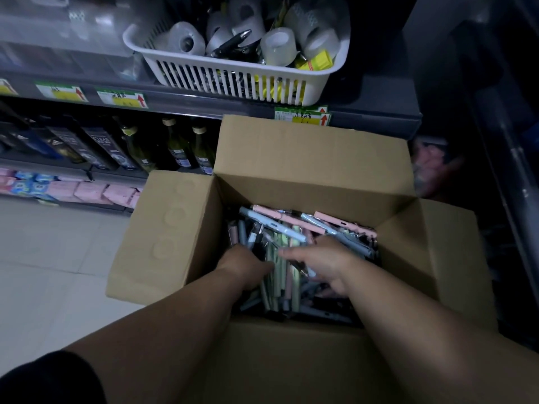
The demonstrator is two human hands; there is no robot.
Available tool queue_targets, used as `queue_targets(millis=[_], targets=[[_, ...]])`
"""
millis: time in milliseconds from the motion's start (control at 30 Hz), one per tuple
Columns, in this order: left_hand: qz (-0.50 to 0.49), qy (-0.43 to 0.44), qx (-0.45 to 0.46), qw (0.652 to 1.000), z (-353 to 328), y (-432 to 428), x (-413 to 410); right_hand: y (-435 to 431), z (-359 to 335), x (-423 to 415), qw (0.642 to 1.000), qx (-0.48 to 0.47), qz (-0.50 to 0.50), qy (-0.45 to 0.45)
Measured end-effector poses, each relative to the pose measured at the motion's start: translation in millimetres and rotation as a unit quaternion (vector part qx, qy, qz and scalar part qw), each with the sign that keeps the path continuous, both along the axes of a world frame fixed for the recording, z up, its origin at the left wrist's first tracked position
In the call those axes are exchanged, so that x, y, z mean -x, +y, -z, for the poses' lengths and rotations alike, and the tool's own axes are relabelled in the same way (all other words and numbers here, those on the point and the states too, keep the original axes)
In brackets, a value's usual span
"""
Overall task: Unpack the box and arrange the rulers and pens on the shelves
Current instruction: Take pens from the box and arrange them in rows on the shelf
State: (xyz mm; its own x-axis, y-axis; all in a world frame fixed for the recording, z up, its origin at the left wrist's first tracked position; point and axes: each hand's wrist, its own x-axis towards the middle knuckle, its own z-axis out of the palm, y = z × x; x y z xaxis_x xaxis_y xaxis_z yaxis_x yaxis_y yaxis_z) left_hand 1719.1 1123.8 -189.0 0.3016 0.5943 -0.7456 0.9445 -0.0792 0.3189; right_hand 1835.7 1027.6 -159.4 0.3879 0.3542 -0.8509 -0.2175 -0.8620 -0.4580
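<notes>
Pink pens (280,218) lie crosswise in the box (291,158), green pens (275,287) lengthwise.

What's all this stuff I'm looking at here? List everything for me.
cardboard box: one, brown, flaps open, on the floor before the shelves
pens: many, pink, blue, green and dark, piled inside the box
basket: one, white, slatted, on the upper shelf
tape rolls: several, clear or whitish, in the basket
bottles: three, dark green, lower shelf
packets: several, pink, bottom shelf
price labels: several, green and yellow, on shelf edges
left hand: in the box, among the pens
right hand: in the box, on the pens
</notes>
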Motion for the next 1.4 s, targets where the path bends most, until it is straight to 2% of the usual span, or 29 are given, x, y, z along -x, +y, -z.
queue_targets(millis=[67,200,433,567,733,867,1000,1133,1233,1400], targets=[[0.004,-0.007,0.011,1.0,1,1,0,2,3,3,0.999,-0.027,0.028,0.01],[-0.032,-0.046,0.043,0.997,10,7,7,1,18,8,0.999,-0.035,-0.001,-0.036],[-0.048,-0.116,0.098,0.987,13,10,11,0,39,6,0.995,-0.086,0.034,0.034],[-0.035,-0.103,0.109,0.988,11,11,10,-9,25,6,0.991,-0.099,0.04,0.076],[-0.079,-0.181,0.198,0.96,3,9,8,-16,20,-2,0.984,-0.112,0.066,0.125],[-0.057,-0.212,0.176,0.959,4,2,5,-24,20,-3,0.98,-0.128,0.075,0.132],[0.012,-0.179,0.114,0.977,4,-1,4,-30,18,-2,0.974,-0.152,0.093,0.138],[0.04,-0.177,0.163,0.97,1,-4,0,-34,21,-5,0.972,-0.159,0.104,0.142],[0.025,-0.183,0.154,0.971,3,-5,-1,-37,18,-6,0.973,-0.156,0.096,0.141],[-0.006,-0.24,0.13,0.962,-3,-4,-3,-39,13,-6,0.969,-0.176,0.117,0.126]])
